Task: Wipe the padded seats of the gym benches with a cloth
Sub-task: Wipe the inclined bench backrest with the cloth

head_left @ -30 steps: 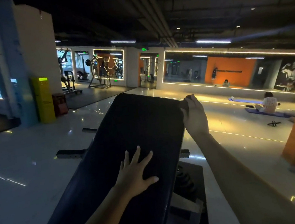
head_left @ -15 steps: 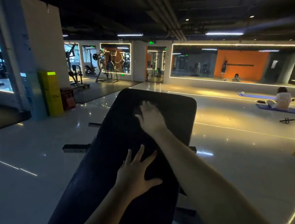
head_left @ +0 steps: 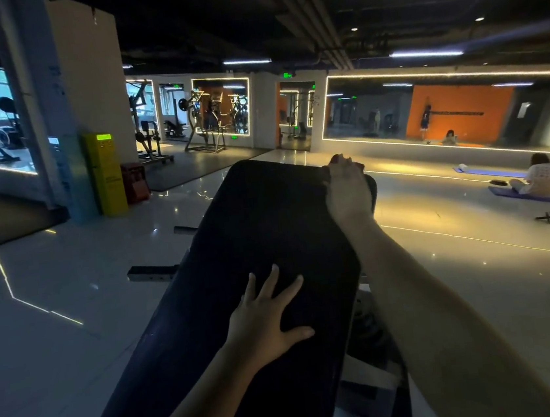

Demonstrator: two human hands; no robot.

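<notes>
The left hand (head_left: 268, 315) is lying flat on the middle of the bench's padded surface (head_left: 237, 247), fingers straight and spread. The right hand (head_left: 345, 193) is reaching to the pad's far right corner, its fingers curling over a dark cloth (head_left: 360, 166), whose edges are showing just beside the fingertips.

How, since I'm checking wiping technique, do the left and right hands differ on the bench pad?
The left hand lies flat mid-pad with fingers spread; the right hand reaches to the far right corner, fingers bunched. The left hand holds nothing; a dark reddish scrap, probably the cloth, shows beneath the right hand. Both rest on the bench pad.
</notes>
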